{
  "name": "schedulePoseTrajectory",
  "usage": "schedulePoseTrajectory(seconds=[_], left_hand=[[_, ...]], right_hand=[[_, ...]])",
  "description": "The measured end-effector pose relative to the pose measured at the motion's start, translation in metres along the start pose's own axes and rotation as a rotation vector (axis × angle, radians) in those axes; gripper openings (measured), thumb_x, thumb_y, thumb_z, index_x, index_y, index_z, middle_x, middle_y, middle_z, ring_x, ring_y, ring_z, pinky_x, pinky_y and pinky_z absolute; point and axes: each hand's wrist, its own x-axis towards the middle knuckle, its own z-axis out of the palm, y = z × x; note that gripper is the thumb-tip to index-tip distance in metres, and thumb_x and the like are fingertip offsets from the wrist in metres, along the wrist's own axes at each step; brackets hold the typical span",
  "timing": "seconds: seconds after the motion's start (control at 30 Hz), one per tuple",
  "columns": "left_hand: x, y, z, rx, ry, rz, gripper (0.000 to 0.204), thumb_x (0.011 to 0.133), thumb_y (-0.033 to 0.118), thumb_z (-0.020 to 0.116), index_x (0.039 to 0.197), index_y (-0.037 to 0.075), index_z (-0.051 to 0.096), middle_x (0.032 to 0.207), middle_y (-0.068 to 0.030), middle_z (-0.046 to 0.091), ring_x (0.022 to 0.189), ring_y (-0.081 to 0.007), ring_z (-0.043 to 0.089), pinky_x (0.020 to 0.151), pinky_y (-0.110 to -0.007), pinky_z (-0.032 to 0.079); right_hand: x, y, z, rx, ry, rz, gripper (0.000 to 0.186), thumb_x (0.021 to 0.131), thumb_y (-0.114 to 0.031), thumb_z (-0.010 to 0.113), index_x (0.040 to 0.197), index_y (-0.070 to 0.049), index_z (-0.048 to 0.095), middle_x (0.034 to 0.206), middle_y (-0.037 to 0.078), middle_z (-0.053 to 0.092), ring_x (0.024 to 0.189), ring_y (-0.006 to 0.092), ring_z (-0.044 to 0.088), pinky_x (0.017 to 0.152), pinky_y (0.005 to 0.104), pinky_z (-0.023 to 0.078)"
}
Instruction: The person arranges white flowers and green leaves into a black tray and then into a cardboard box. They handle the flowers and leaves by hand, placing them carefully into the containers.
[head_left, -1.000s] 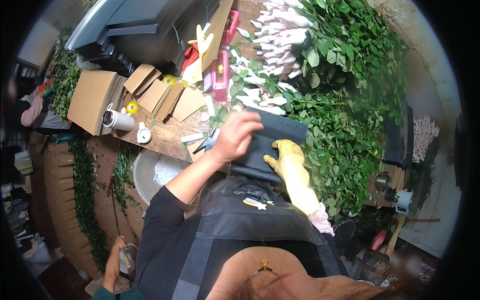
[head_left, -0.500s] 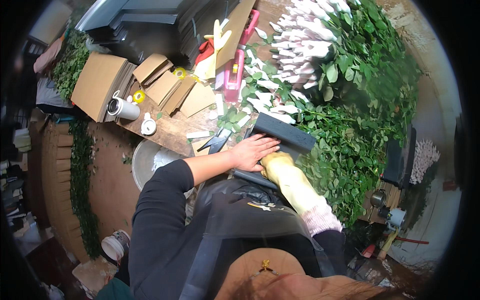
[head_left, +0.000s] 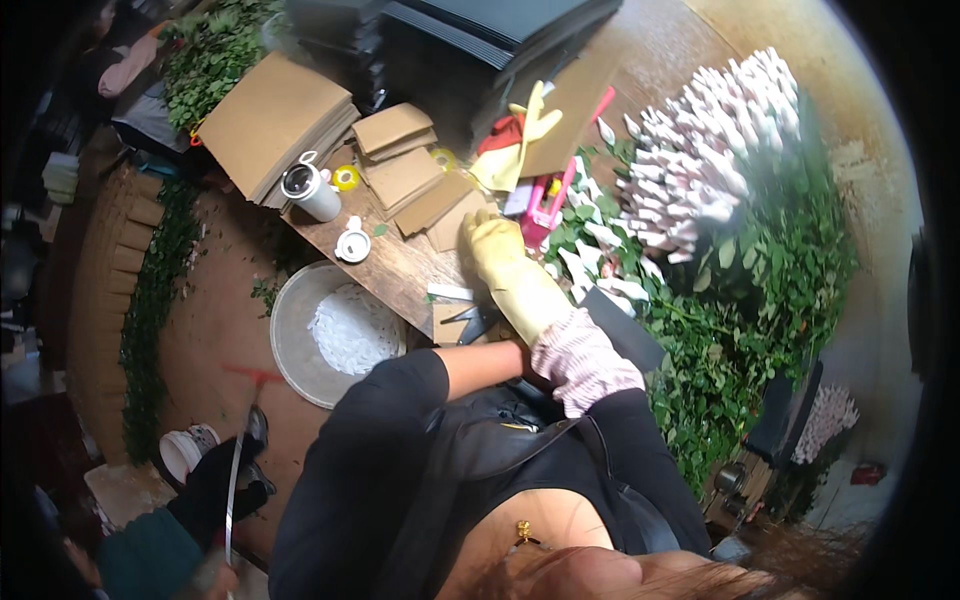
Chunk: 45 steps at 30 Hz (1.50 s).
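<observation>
At 8 o'clock is a person in a green sleeve [head_left: 145, 545]. Near 9 o'clock a round, pale plastic bin [head_left: 289, 325] contains white scraps [head_left: 352, 335]. Toward 10 o'clock, on the brown wooden surface [head_left: 395, 275], a stack of large brown cardboard sheets [head_left: 275, 115] stands beside a white cylindrical tumbler [head_left: 316, 197]; at 11 o'clock are small folded brown cardboard pieces [head_left: 402, 180]. Near the centre, the right hand [head_left: 490, 250], in a yellow rubber glove, points toward 12 o'clock over the edge of that cardboard; its grip looks narrow, fingers close together, but I cannot tell whether it holds anything. The bare left forearm [head_left: 480, 367] passes beneath the striped pink cuff [head_left: 580, 365]; the left hand is hidden, so I cannot tell its grip. At 3 o'clock, just beside the cuff, lies a dark flat sheet [head_left: 628, 328], before leafy green stems [head_left: 690, 350]; white-wrapped flower heads [head_left: 700, 150] lie at 2 o'clock.
</observation>
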Motion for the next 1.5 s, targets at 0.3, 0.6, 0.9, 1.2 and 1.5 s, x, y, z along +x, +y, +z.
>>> schedulePoseTrajectory(seconds=[0.3, 0.6, 0.9, 1.2, 1.5], left_hand=[[-0.002, -0.009, 0.015, -0.201, 0.018, 0.009, 0.038, 0.097, 0.033, 0.054, 0.128, 0.012, 0.063, 0.132, -0.0130, 0.061, 0.127, -0.0288, 0.052, 0.112, -0.041, 0.036], [0.002, 0.000, -0.001, 0.350, -0.177, 0.113, 0.062, 0.087, 0.046, 0.063, 0.138, 0.011, 0.056, 0.143, -0.0119, 0.056, 0.135, -0.0335, 0.048, 0.116, -0.048, 0.033], [-0.010, -0.044, 0.028, 0.386, -0.180, 0.121, 0.058, 0.101, 0.042, 0.037, 0.154, 0.016, 0.037, 0.163, -0.0082, 0.034, 0.147, -0.0212, 0.036, 0.121, -0.044, 0.025], [-0.003, -0.033, 0.019, 0.092, -0.130, 0.207, 0.070, 0.096, 0.046, 0.050, 0.154, 0.011, 0.036, 0.161, -0.0083, 0.036, 0.147, -0.0229, 0.035, 0.123, -0.045, 0.022], [-0.009, -0.032, 0.021, -0.014, -0.250, -0.023, 0.075, 0.089, 0.057, 0.060, 0.147, 0.011, 0.047, 0.152, -0.0155, 0.046, 0.140, -0.0333, 0.043, 0.119, -0.045, 0.030]], right_hand=[[-0.018, 0.009, 0.050, 0.020, 0.043, 0.012, 0.015, 0.089, -0.012, 0.055, 0.097, -0.009, 0.067, 0.090, 0.013, 0.070, 0.085, 0.0323, 0.070, 0.072, 0.0491, 0.055], [-0.250, 0.021, -0.094, 0.660, 0.375, 0.437, 0.025, 0.090, -0.004, 0.067, 0.114, -0.010, 0.071, 0.119, 0.009, 0.072, 0.107, 0.0295, 0.069, 0.092, 0.0360, 0.055], [-0.137, -0.003, -0.055, 0.373, 0.180, -0.059, 0.039, 0.096, -0.018, 0.057, 0.135, -0.015, 0.059, 0.134, 0.011, 0.063, 0.113, 0.0325, 0.065, 0.098, 0.0431, 0.051], [-0.069, 0.010, 0.034, -0.070, -0.204, -0.265, 0.024, 0.085, -0.017, 0.060, 0.103, -0.017, 0.075, 0.086, 0.010, 0.073, 0.084, 0.0299, 0.072, 0.078, 0.0407, 0.056], [-0.228, 0.017, -0.088, 0.950, 0.157, 0.445, 0.026, 0.095, -0.022, 0.067, 0.117, -0.010, 0.068, 0.108, 0.007, 0.071, 0.096, 0.0207, 0.068, 0.092, 0.0338, 0.050]])
